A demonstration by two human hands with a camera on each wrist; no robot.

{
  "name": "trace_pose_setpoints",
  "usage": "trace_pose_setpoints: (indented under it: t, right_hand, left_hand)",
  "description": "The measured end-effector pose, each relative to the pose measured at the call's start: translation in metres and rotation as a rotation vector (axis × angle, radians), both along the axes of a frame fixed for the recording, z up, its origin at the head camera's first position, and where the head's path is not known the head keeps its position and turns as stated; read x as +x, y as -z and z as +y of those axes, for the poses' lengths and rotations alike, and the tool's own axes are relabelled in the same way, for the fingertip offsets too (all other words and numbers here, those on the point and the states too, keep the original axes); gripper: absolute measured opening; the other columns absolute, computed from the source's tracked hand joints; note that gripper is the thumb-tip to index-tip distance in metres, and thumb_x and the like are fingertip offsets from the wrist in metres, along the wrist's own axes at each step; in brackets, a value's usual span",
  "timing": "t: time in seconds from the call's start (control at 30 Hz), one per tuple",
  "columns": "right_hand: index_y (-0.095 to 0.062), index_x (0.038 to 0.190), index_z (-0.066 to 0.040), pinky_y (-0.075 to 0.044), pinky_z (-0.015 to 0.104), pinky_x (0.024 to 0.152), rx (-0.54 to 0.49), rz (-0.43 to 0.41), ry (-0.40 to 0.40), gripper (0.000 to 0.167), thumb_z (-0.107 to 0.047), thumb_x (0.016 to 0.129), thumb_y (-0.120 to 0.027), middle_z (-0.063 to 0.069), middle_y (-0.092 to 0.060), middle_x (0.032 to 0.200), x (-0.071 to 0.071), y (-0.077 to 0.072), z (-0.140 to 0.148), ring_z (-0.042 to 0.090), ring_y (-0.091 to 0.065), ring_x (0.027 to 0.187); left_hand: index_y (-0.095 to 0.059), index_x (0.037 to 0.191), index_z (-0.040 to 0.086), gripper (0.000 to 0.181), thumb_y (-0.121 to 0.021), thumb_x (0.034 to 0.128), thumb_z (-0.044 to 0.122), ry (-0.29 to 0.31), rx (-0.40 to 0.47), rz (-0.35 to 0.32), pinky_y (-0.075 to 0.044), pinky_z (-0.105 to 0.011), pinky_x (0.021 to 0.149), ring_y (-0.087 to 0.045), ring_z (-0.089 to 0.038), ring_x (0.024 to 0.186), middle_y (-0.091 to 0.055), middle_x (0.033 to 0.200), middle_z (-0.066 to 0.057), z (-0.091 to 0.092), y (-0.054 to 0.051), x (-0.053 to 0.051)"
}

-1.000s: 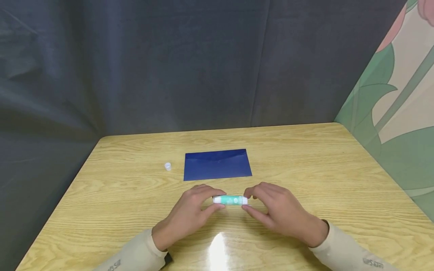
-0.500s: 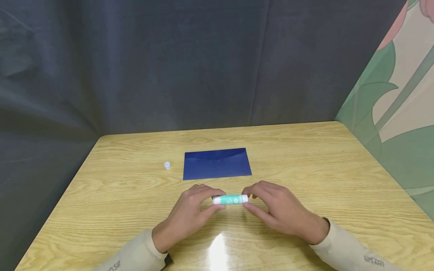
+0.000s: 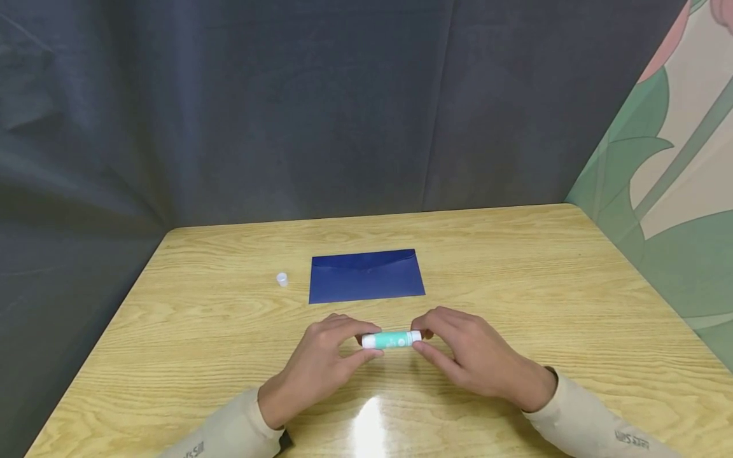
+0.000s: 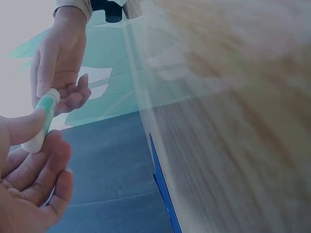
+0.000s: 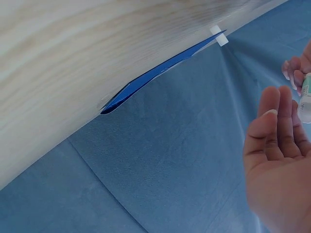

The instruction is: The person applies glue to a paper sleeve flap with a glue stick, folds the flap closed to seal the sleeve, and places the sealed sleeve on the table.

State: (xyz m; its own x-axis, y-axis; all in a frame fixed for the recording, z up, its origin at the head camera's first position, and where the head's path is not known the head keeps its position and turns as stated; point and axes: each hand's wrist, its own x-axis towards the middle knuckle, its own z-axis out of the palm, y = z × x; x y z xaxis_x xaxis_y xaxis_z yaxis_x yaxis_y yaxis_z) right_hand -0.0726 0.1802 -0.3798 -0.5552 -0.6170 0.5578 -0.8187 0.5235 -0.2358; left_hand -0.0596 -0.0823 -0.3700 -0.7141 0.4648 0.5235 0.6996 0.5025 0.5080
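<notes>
A green-and-white glue stick lies level between my two hands, raised a little over the table. My left hand pinches its white left end between thumb and fingers. At the other white end, my right hand pinches with thumb and forefinger. The left wrist view shows the glue stick spanning from one hand to the other. In the right wrist view only part of the glue stick appears at the edge. A small white cap stands on the table to the left.
Beyond the hands, a dark blue envelope lies flat on the wooden table, its flap side up. Dark cloth hangs behind and at the left. A flower-patterned wall borders the right.
The glue stick has shifted slightly to the right and turned a little about its length, as its printed mark sits differently. Both hands keep nearly the same place.
</notes>
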Motion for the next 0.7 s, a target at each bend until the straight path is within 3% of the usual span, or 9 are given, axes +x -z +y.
trace_pose_setpoints:
  t: [0.7]
  right_hand:
    - [-0.065, 0.104, -0.020, -0.047, 0.016, 0.066, -0.021, 0.054, -0.030, 0.015, -0.033, 0.097, -0.065, -0.013, -0.063, 0.085, -0.0012, -0.0005, 0.0005, 0.001, -0.056, 0.073]
  left_hand:
    - [-0.077, 0.104, 0.012, 0.025, -0.081, 0.0812, 0.022, 0.035, -0.005, 0.071, -0.057, -0.025, 0.079, -0.072, -0.009, 0.088, -0.078, 0.097, 0.002, 0.0011, -0.0012, 0.0006]
